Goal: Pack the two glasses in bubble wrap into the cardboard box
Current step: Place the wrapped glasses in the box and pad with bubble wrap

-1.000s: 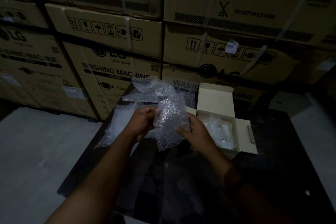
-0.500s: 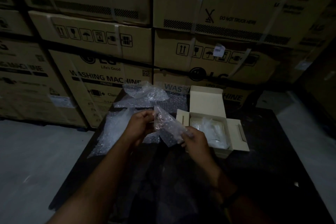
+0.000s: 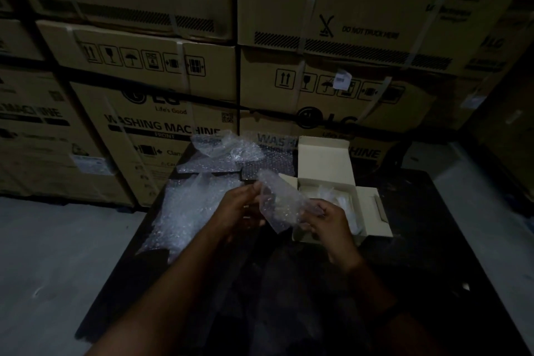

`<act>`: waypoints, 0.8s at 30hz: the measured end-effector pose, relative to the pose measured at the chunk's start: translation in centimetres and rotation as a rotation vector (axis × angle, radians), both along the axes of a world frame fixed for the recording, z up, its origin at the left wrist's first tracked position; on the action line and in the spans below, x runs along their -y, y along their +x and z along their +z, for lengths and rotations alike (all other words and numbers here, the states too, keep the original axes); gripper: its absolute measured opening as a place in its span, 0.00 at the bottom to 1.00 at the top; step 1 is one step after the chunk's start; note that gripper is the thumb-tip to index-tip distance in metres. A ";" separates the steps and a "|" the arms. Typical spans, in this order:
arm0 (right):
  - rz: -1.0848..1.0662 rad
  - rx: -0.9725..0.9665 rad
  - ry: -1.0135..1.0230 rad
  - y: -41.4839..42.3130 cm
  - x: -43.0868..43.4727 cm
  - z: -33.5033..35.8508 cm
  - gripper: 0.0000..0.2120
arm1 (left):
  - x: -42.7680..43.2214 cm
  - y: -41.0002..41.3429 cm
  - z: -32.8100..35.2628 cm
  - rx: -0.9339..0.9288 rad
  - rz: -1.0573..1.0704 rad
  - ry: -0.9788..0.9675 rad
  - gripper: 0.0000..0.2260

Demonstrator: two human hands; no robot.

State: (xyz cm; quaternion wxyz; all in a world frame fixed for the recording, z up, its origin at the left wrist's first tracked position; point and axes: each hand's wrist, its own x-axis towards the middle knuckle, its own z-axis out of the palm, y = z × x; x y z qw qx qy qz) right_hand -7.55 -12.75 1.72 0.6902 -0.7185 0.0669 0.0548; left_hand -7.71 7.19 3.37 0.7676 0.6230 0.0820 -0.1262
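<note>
1. Both hands hold one bubble-wrapped bundle above the desk. The left hand pinches its upper end and the right hand curls round its lower end. Gripping both ends likely keeps the wrap from unrolling. The light is too dim to make out the glass inside.
2. The bundle slants from 11 o'clock down to 4 o'clock, with its lower end just beside the cardboard box. That probably lines it up to slide in lengthwise.
3. The box sits at 2 o'clock from the hands. Its lid stands up at the far side and a flap is folded out to the right, which leaves the mouth free.
4. A pale wrapped shape lies in the box, seemingly the first glass, so I judge the task about half done.
5. A loose sheet lies at 9 o'clock and crumpled wrap at 12 o'clock. Both are within reach but apart from the box.
</note>
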 end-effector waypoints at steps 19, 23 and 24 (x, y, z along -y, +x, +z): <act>-0.172 -0.230 0.510 1.4 2.3 0.6 0.17 | -0.8 0.5 -1.3 -0.021 -0.203 0.094 0.11; -0.080 -0.253 0.328 1.8 2.2 1.4 0.17 | 0.9 1.4 0.0 0.132 -0.152 0.093 0.18; -0.064 -0.250 0.298 1.8 2.1 1.5 0.17 | 1.5 1.5 0.4 0.153 -0.120 0.102 0.21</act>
